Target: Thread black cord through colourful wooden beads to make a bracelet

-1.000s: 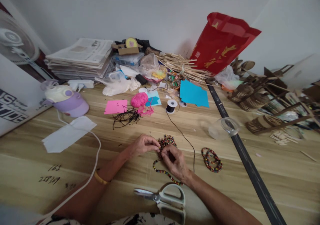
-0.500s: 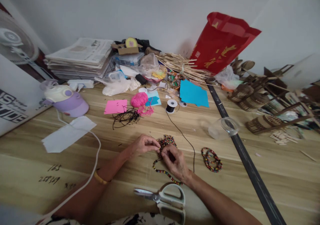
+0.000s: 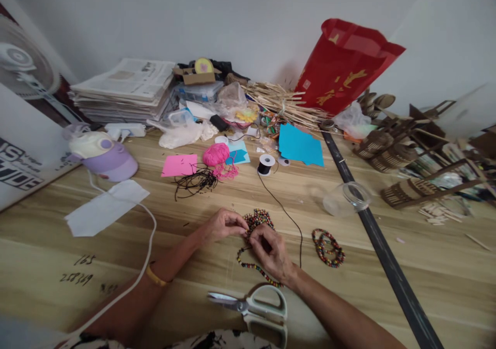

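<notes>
My left hand (image 3: 223, 225) is closed in a pinch at the left edge of a heap of multicoloured beads (image 3: 260, 217). What lies between its fingertips is too small to make out. Close beside it, my right hand (image 3: 273, 253) has thumb and forefinger pinched on the dark cord end of a bead string (image 3: 256, 267), which curves over the table below that hand. Scissors (image 3: 248, 306) with pale handles lie partly open near my body. To the right rest coiled bead bracelets (image 3: 328, 248). A spool of black cord (image 3: 265, 165) stands beyond the hands, its cord trailing toward me.
Black cord pieces (image 3: 197, 179), pink yarn (image 3: 216, 154) and blue paper (image 3: 301, 145) lie farther back. A clear plastic container (image 3: 344, 199) is at right, near bamboo baskets (image 3: 406, 190). A white cable (image 3: 153, 230) crosses by my left forearm. Newspapers (image 3: 124, 88) are stacked behind.
Both hands hold nearly the same place and pinch. No object has visibly moved.
</notes>
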The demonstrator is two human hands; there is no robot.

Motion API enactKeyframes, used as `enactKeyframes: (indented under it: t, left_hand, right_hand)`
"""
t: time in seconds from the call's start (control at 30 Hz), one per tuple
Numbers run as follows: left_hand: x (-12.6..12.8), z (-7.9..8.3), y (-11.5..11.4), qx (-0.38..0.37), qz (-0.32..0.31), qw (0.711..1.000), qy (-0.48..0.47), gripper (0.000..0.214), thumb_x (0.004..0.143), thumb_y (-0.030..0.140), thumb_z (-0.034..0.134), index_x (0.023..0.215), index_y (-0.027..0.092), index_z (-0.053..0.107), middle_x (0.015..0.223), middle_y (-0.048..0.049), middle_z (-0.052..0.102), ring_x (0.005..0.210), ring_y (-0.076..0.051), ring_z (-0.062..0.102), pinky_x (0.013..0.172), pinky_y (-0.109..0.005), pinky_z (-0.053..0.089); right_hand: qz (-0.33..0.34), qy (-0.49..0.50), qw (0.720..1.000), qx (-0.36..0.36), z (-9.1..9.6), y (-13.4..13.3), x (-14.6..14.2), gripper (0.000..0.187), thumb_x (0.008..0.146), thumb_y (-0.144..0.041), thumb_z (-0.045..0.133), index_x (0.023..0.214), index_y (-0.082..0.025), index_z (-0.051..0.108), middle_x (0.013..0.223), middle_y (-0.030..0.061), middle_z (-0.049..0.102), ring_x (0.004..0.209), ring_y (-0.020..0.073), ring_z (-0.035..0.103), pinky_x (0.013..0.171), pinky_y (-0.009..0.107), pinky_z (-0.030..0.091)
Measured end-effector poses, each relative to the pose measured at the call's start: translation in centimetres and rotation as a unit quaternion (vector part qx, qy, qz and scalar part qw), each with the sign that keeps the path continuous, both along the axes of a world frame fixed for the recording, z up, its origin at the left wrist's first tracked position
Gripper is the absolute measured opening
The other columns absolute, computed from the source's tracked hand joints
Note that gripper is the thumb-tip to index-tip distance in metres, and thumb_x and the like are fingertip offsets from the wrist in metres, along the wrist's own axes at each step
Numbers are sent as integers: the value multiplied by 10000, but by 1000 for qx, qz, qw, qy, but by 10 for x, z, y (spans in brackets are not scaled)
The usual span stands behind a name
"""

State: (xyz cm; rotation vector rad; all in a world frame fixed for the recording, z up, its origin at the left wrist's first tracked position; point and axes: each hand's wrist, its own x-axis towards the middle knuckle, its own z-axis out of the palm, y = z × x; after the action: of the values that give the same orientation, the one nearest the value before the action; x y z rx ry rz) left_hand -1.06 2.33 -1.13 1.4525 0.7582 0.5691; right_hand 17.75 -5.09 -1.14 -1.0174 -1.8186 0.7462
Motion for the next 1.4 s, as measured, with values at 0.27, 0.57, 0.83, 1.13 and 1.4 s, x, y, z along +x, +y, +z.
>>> enactKeyframes:
  t: [0.27, 0.57, 0.83, 1.13, 1.4]
  left_hand:
    - [-4, 4, 3, -13, 7, 1000, -6, 196, 690, 291, 743, 778, 116, 732, 769, -55, 732, 708, -145, 643, 697, -228, 484]
    - [-5, -4, 4, -31, -8, 999, -20, 200, 686, 279, 754, 807, 121, 737, 804, -56, 740, 728, -144, 652, 716, -225, 485]
    - [-4, -4, 3, -37, -9, 999, -27, 209, 667, 289, 768, 789, 123, 737, 784, -55, 736, 701, -139, 645, 691, -221, 486]
    - [-4, -8, 4, -34, -16, 999, -32, 207, 681, 276, 759, 820, 123, 740, 810, -60, 734, 723, -135, 646, 711, -220, 487]
    - [-4, -8, 3, -30, -15, 999, -32, 227, 670, 296, 772, 811, 122, 738, 816, -64, 728, 731, -140, 644, 715, -226, 490]
  right_hand:
    - [4, 5, 1000, -7, 0, 0, 1, 116, 922, -213, 480, 824, -184, 535, 721, 22, 537, 647, 140, 506, 591, 248, 411]
    - [0, -2, 1000, -11, 0, -1, 1, 130, 923, -236, 480, 821, -182, 540, 706, 16, 537, 628, 136, 502, 572, 245, 407]
    - [0, -2, 1000, -6, -1, 0, 1, 108, 915, -214, 490, 827, -185, 547, 710, 18, 542, 619, 135, 504, 559, 242, 402]
    - [0, -2, 1000, -15, 0, 0, 0, 102, 914, -220, 493, 832, -186, 544, 708, 16, 540, 624, 134, 504, 563, 240, 400]
    - [-6, -7, 1000, -15, 1, 0, 0, 135, 919, -243, 489, 816, -183, 551, 697, 18, 549, 614, 136, 507, 558, 246, 408]
